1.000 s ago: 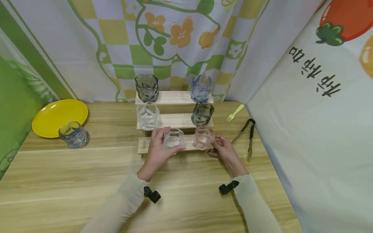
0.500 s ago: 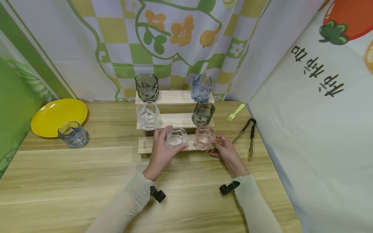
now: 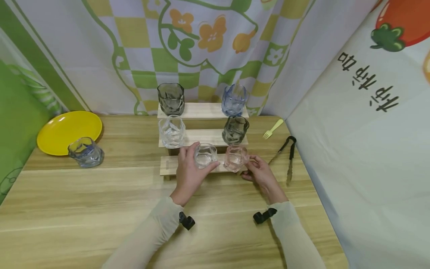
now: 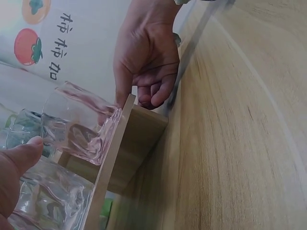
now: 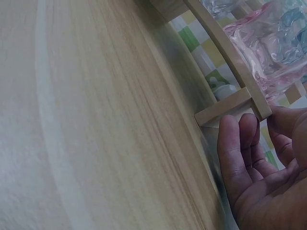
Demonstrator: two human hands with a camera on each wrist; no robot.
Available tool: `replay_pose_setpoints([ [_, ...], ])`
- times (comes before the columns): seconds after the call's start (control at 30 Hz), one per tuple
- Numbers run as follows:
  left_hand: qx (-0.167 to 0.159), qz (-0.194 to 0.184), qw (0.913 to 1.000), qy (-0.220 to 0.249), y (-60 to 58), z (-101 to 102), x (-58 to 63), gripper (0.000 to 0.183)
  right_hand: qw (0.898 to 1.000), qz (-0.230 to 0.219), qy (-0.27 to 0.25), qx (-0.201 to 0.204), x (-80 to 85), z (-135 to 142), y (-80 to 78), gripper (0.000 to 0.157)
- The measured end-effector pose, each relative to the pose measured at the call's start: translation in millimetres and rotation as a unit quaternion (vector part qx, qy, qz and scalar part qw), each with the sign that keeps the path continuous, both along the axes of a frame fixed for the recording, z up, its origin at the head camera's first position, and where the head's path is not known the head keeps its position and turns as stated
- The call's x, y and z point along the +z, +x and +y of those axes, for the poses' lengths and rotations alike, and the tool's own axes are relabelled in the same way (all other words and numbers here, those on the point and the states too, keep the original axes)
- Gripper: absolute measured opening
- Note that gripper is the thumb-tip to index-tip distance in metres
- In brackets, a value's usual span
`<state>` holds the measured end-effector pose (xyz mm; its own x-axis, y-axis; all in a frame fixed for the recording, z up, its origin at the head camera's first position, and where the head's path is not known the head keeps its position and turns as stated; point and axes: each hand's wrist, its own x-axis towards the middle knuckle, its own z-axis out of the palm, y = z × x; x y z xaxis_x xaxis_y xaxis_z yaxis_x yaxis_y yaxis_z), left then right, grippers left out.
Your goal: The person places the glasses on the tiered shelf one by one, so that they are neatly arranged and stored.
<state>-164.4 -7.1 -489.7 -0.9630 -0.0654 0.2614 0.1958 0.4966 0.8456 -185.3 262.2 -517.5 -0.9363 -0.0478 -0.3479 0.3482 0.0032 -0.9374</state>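
Observation:
A three-step wooden rack (image 3: 169, 166) stands on the table. On its lowest step sits a clear glass (image 3: 205, 156), gripped from the left by my left hand (image 3: 191, 170), thumb on the near side and fingers behind. The thumb shows against this clear glass (image 4: 53, 199) in the left wrist view. Just right of it, on the same step, is a pink-tinted glass (image 3: 236, 158). My right hand (image 3: 260, 172) holds the right end of that step; in the right wrist view the thumb is at the board's end (image 5: 261, 108) and the fingers are below.
Higher steps carry two dark grey glasses (image 3: 171, 99), a blue glass (image 3: 234, 100) and another clear glass (image 3: 172, 131). At left, a yellow plate (image 3: 68, 130) has a bluish-grey glass (image 3: 86, 153) before it. Tongs (image 3: 290, 157) and a yellow fork (image 3: 273, 129) lie right.
My left hand has slid the clear glass rightward along the lowest step, closer to the pink glass. The right hand has stayed at the end of the step.

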Motion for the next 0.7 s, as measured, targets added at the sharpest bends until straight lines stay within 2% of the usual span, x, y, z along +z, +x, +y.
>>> replay_pose_setpoints([
  [0.17, -0.016, -0.006, 0.9999, -0.004, 3.5, -4, 2.9, 0.099, 1.0, 0.001, -0.005, 0.003, 1.8, 0, 0.6, 0.028],
  [0.27, -0.039, 0.009, 0.9992, -0.006, 9.2, -15, 4.9, 0.099, 1.0, -0.001, -0.01, 0.004, 1.2, 1, 0.8, 0.027],
  [0.43, -0.072, 0.06, 0.9956, -0.001, 18.1, -57, 7.7, 0.073, 1.0, -0.004, -0.011, 0.005, -1.4, 0, 0.3, 0.029],
  [0.57, -0.052, 0.09, 0.9945, 0.009, 21.6, -106, 9.0, 0.044, 1.0, -0.003, -0.01, -0.001, -1.7, 0, -0.4, 0.03],
  [0.7, 0.015, 0.113, 0.9933, -0.018, 23.3, -160, 8.5, 0.029, 1.0, -0.006, -0.008, -0.007, -1.7, -1, -0.4, 0.03],
])
